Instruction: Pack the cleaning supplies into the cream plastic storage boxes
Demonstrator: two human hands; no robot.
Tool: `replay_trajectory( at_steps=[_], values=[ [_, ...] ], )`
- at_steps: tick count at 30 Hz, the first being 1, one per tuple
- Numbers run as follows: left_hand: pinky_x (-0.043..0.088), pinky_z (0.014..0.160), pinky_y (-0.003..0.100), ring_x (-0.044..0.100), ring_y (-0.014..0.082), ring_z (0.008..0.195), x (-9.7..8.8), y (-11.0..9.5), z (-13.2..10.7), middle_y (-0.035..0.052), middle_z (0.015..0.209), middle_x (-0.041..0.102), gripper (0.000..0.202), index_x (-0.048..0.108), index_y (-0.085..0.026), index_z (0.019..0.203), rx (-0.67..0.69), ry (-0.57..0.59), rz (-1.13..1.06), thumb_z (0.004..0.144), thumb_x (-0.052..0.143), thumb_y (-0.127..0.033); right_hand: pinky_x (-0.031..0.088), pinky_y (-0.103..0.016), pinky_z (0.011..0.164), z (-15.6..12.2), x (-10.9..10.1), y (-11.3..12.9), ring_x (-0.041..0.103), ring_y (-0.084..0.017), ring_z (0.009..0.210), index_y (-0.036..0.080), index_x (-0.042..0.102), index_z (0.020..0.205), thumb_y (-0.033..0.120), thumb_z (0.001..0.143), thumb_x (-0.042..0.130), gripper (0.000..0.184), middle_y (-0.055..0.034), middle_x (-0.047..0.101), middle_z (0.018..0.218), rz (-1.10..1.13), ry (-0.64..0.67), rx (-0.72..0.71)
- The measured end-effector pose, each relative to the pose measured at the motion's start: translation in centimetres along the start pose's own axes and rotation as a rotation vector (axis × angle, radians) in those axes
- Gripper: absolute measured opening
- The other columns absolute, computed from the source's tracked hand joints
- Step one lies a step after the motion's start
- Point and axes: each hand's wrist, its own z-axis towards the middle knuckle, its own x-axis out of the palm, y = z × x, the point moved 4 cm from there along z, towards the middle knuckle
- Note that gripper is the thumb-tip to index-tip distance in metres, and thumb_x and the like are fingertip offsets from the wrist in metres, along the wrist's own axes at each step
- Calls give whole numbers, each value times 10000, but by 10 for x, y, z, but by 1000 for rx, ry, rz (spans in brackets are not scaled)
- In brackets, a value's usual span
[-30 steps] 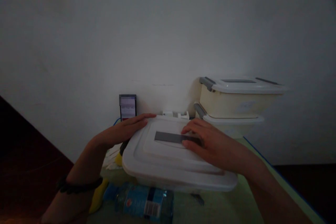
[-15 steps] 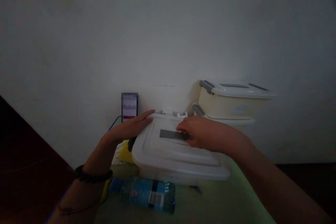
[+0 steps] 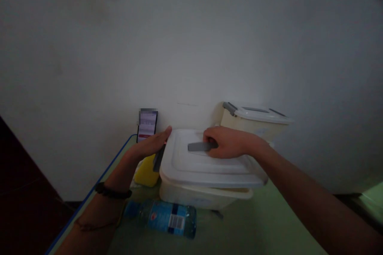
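Note:
A white plastic storage box [image 3: 197,196] stands on a pale green table [image 3: 257,231]. Its white lid [image 3: 191,165] is raised off the box rim and sits askew above it. My right hand [image 3: 229,142] is closed around the grey handle [image 3: 197,146] on top of the lid. My left hand [image 3: 151,144] lies flat against the lid's left edge, beside a grey side latch [image 3: 158,159]. A dark band circles my left wrist.
A blue-labelled water bottle [image 3: 163,217] lies on its side in front of the box. A yellow object [image 3: 146,172] sits left of it, a lit phone [image 3: 147,125] leans on the wall, and stacked cream lidded boxes [image 3: 254,121] stand at the back right.
The lid has come up off the box, so the box rim now shows beneath it. My right hand went from resting on the lid to gripping its handle. The view drew back.

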Motion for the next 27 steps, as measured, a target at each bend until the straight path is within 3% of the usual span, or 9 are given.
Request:
replay_trajectory(
  at_steps=[2, 6, 11, 15, 20, 22, 24, 27],
  values=[
    [417, 1008, 381, 563, 282, 1167, 2, -3, -1, 77, 1134, 698, 645, 716, -198, 993, -10, 31, 5, 866, 251, -626, 369, -257, 585, -14, -9, -9, 520, -160, 681, 161, 572, 835, 208, 675, 540, 170, -59, 621, 822, 25, -60, 36],
    [433, 988, 371, 576, 292, 1142, 1, -5, -3, 61, 1159, 689, 504, 703, -223, 1047, -53, 67, 63, 797, 462, -588, 362, -248, 574, -53, -17, -35, 498, -149, 657, 179, 543, 817, 183, 664, 525, 155, -26, 584, 773, 78, -122, 124],
    [548, 743, 360, 686, 296, 868, -7, 7, -2, 73, 949, 752, 341, 733, -219, 935, -150, 74, 129, 721, 583, -438, 404, -262, 596, -105, 1, -83, 519, -162, 665, 185, 533, 805, 176, 649, 522, 157, -25, 585, 764, 140, -105, 266],
    [556, 680, 349, 685, 302, 782, -11, 19, 0, 60, 816, 758, 254, 740, -226, 770, -238, 79, 44, 669, 597, -410, 442, -274, 629, -138, 32, -119, 564, -179, 711, 174, 551, 834, 127, 639, 523, 202, -41, 611, 803, 186, -58, 373],
    [563, 665, 335, 680, 300, 786, -16, 28, -2, 46, 808, 754, 269, 733, -232, 789, -291, 11, -53, 672, 622, -447, 481, -301, 729, -153, 87, -137, 597, -186, 814, 139, 598, 895, 40, 657, 587, 258, -66, 643, 905, 205, 60, 448],
    [563, 675, 327, 679, 286, 795, -18, 29, -3, 22, 803, 753, 285, 724, -223, 836, -304, 2, -52, 710, 607, -451, 496, -349, 760, -149, 111, -136, 607, -202, 849, 111, 611, 943, 117, 726, 652, 221, -81, 645, 938, 198, 119, 471],
    [562, 669, 314, 678, 275, 795, -19, 29, -4, 9, 794, 752, 291, 716, -215, 870, -310, -10, -63, 744, 588, -445, 514, -390, 785, -142, 135, -131, 616, -187, 909, 143, 591, 1077, 289, 872, 585, 252, -67, 624, 1065, 203, 176, 476],
    [559, 624, 285, 677, 267, 772, -21, 28, -4, 23, 782, 751, 287, 725, -223, 840, -301, -27, -104, 722, 608, -458, 516, -421, 816, -129, 158, -122, 606, -204, 984, 166, 551, 1181, 325, 899, 549, 324, -81, 586, 1180, 234, 198, 468]
  ],
)
